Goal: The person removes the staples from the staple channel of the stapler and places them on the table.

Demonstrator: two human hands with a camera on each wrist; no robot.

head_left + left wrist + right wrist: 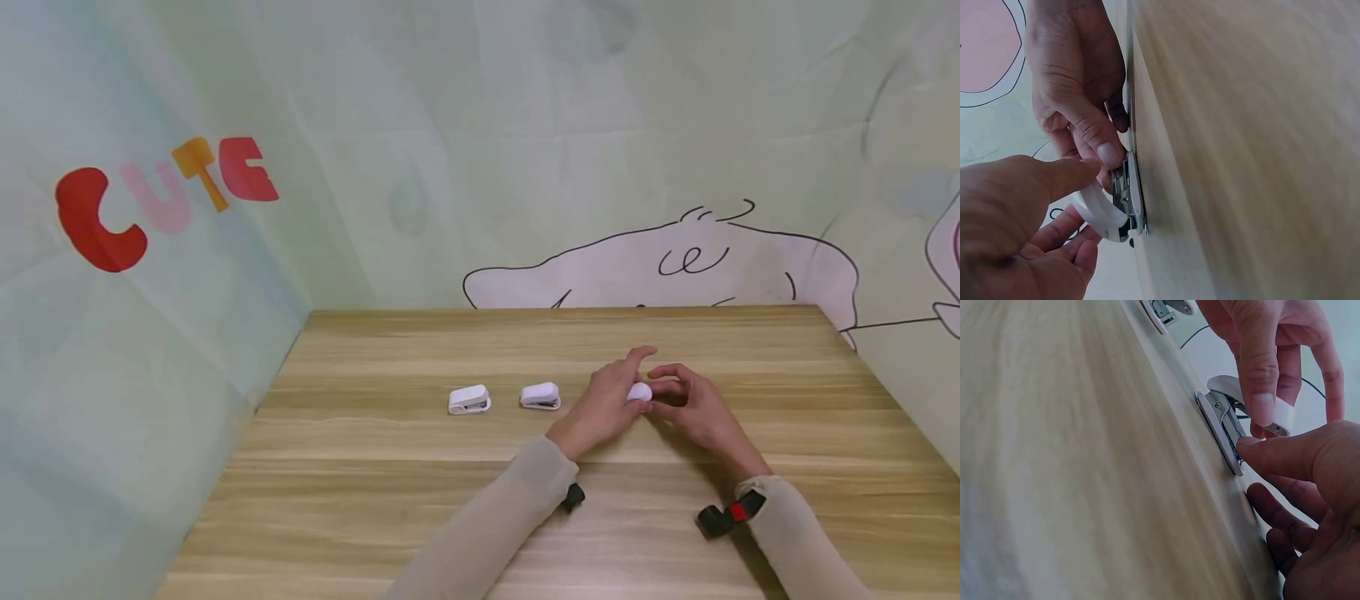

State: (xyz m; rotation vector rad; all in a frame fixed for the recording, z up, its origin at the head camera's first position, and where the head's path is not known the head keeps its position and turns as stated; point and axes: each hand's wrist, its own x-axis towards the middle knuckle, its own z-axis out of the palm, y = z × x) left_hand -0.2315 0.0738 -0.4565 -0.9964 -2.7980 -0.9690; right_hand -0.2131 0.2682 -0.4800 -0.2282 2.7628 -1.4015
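Small rounded white plastic stapler (639, 392): between our two hands, toward the right of the wood-grain surface (337, 500); its base seems to rest there.
Curved white lid (1099, 212): raised, angled away from the silvery metal channel (1230, 422) below.
Left hand (607, 398): thumb and fingers clamped on the lid.
Right hand (701, 408): thumb tip and curled forefinger together on the channel's end; firmness of pinch, we cannot tell.
Matching staplers: one (541, 396) just left of our left hand, a second (469, 400) farther left, both apart.
Handling note: we judge the step to be working the mechanism with the lid lifted. We should steady the lid without twisting its hinge, move the channel only along its length, and keep fingertips off the stapling end.
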